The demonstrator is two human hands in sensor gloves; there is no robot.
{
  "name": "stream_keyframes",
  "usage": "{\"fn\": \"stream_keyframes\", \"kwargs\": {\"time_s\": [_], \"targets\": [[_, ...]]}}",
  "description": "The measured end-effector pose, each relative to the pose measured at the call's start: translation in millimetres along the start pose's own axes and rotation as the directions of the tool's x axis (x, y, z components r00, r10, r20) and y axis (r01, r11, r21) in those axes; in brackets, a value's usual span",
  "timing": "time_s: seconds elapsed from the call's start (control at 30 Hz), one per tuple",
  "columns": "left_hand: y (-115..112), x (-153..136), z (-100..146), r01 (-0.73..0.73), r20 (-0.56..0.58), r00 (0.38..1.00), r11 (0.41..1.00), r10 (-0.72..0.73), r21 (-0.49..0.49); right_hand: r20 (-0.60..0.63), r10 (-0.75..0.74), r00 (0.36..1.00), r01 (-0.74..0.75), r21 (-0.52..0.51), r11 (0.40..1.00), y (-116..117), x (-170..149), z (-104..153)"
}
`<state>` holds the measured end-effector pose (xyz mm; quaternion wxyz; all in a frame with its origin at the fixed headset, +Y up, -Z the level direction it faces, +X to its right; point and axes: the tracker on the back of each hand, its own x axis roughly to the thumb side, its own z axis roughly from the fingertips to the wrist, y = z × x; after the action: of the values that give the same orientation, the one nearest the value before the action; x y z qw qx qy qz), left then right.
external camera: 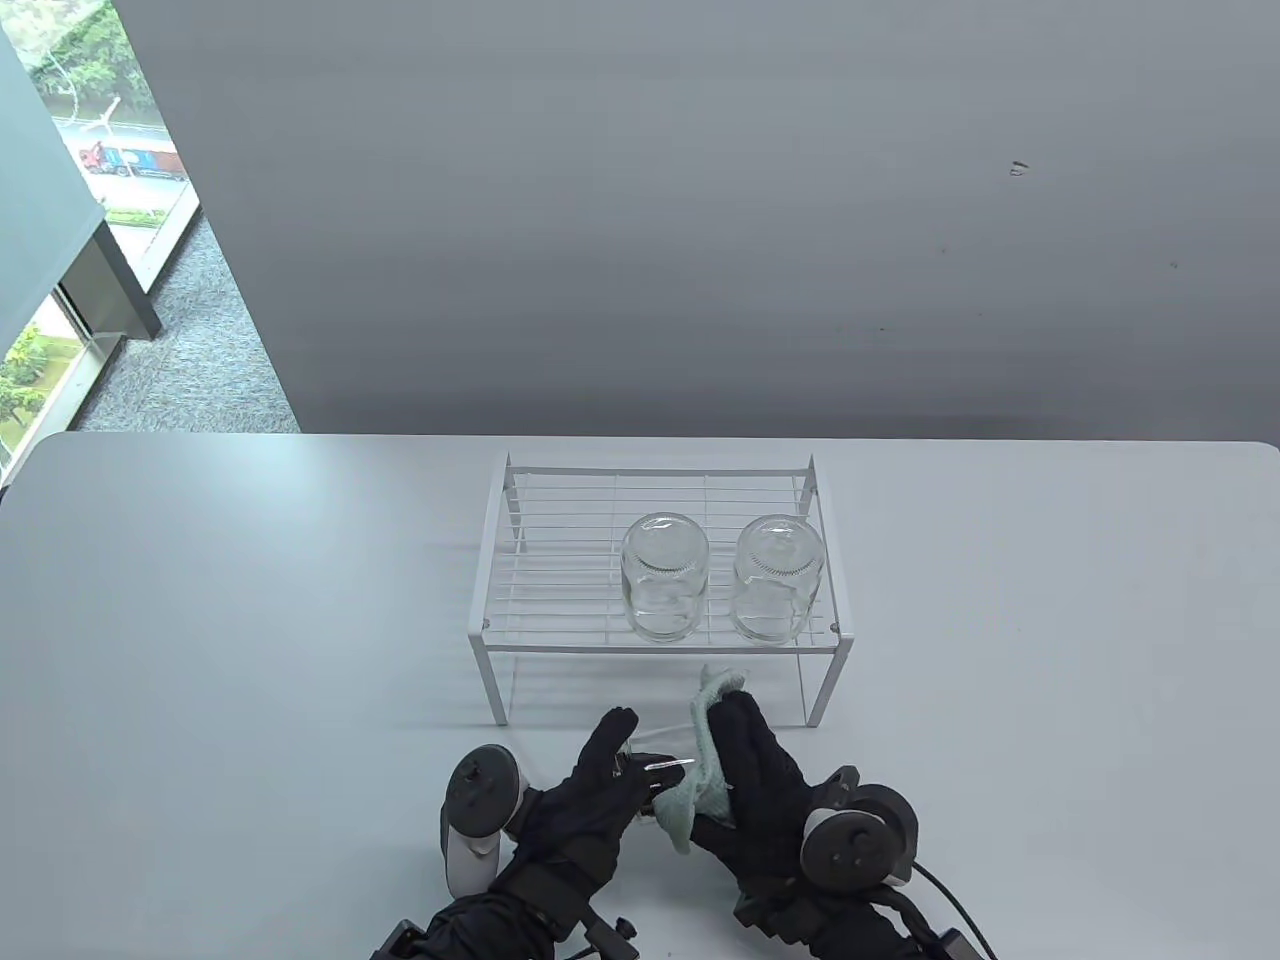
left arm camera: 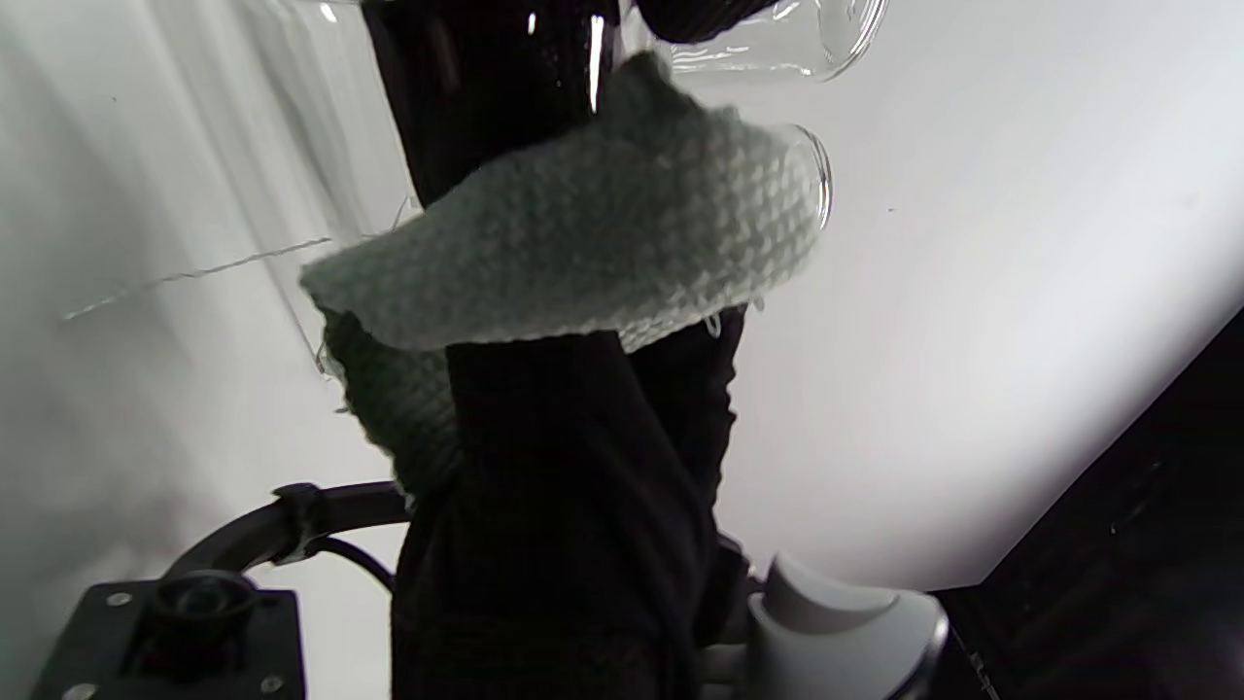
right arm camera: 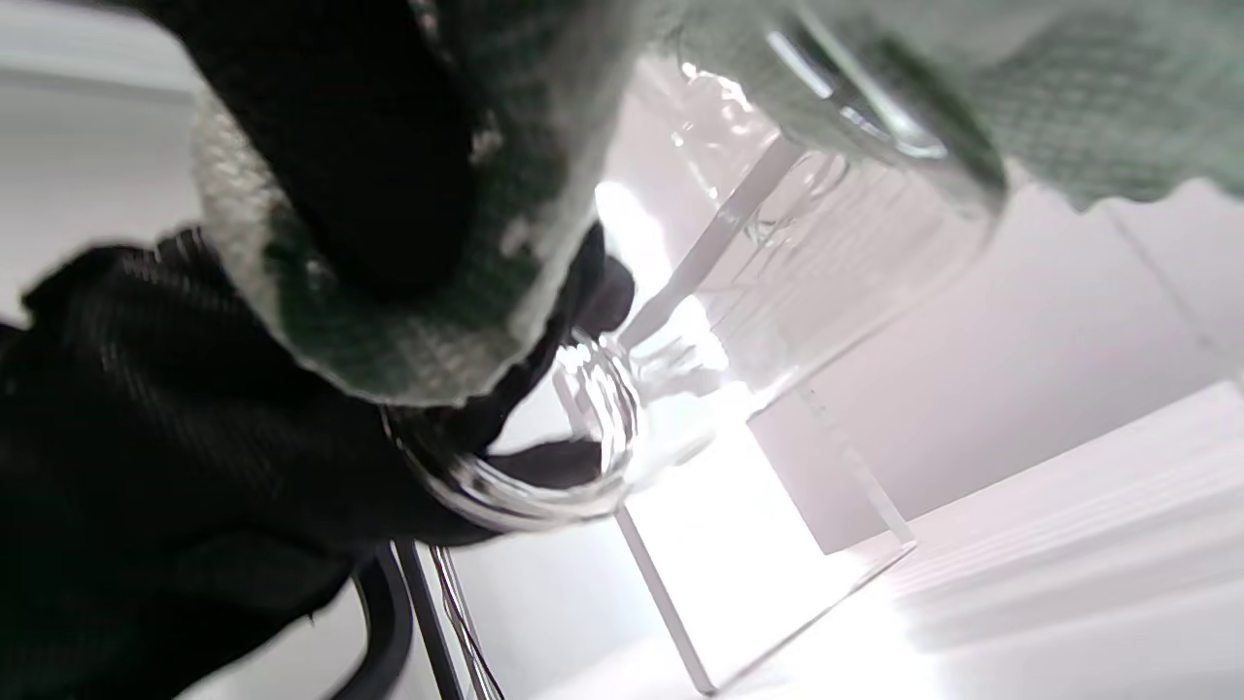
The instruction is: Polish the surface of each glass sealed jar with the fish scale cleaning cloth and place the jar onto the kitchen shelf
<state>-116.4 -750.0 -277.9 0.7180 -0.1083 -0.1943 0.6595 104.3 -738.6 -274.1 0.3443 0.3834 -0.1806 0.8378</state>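
We see two glass jars on the white wire shelf (external camera: 520, 560), one at the middle (external camera: 664, 578) and one to its right (external camera: 778, 577), both upside down and just beside each other; a third jar (external camera: 655, 765) sits near the table's (external camera: 200, 620) front edge, between both hands; our left hand (external camera: 590, 790) curls its fingers round that jar; our right hand (external camera: 755, 790) presses the pale green cloth (external camera: 700, 770) against its glass, fingers wrapped over the cloth.
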Motion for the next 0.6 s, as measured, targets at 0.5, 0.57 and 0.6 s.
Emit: {"fn": "stream_keyframes", "kwargs": {"time_s": [0.5,0.57,0.6], "targets": [[-2,8,-2,0.235,0.103,0.967,0.971,-0.231,-0.035,-0.149,-0.256,0.955,0.267,0.061,0.962,8,-11,-3],[1,8,-2,0.2,0.095,0.976,0.979,-0.196,-0.032,-0.21,-0.354,0.911,0.354,-0.04,0.934,6,-17,1],[3,8,-2,0.173,0.093,0.981,0.985,-0.17,-0.021,-0.248,-0.434,0.866,0.425,-0.093,0.901,6,-22,4]]}}
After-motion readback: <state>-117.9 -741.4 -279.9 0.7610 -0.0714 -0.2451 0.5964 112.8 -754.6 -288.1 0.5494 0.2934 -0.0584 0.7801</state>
